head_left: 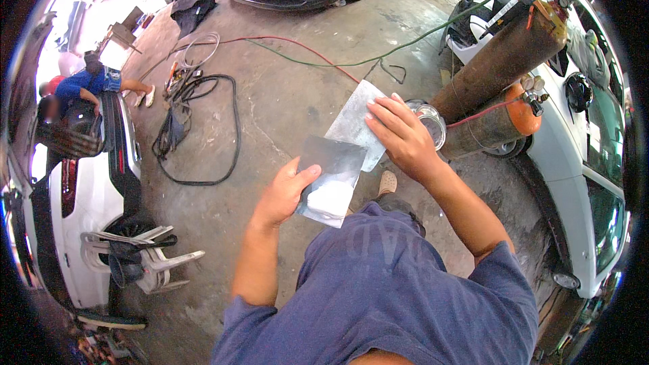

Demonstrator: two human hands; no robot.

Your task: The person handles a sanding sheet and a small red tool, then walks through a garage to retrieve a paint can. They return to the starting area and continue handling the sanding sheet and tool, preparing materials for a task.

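In front of my body, my left hand (279,193) grips a flat, shiny dark-grey sheet (332,179), thumb on top and the other fingers mostly hidden beneath. Bright light reflects off its lower half. My right hand (403,136) holds a second, paler sheet (351,119) with a dull, mottled grey face; its fingers lie across the top and its thumb is hidden. The two sheets overlap, the dark one covering a lower corner of the pale one. They look like thin metal, but I cannot tell for sure.
Two gas cylinders, one brown (503,61) and one orange-topped (493,122), lean at the right beside a white car (564,155). Black cable (233,128) and hoses (304,62) cross the floor. At left are a white chair (152,260) and a person in blue (81,88) by a white vehicle.
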